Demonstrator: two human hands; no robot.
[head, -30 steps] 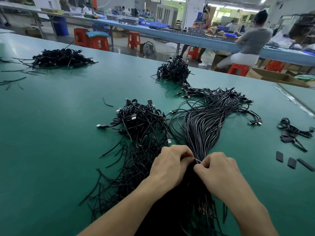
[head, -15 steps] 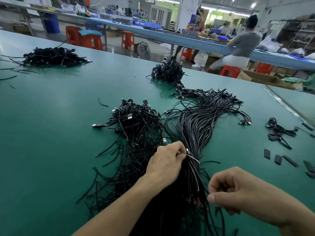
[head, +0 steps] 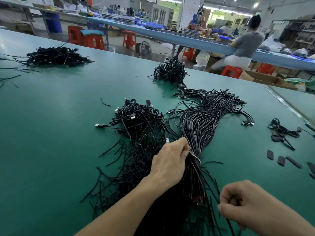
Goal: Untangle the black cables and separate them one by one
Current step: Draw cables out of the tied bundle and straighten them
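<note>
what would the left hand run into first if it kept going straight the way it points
The tied bundle of black cables: the left hand grips it at the tie, so going forward and right would push along its strands, as far as depth shows.

The black cables [head: 201,126] have smooth, slightly shiny plastic coats. Their plugs [head: 97,125] have bright metal tips. The green table top [head: 51,133] looks matt and smooth, maybe rubber. The far red stools [head: 129,39] are glossy plastic. The box [head: 262,77] on the far right is dull brown cardboard.
</note>
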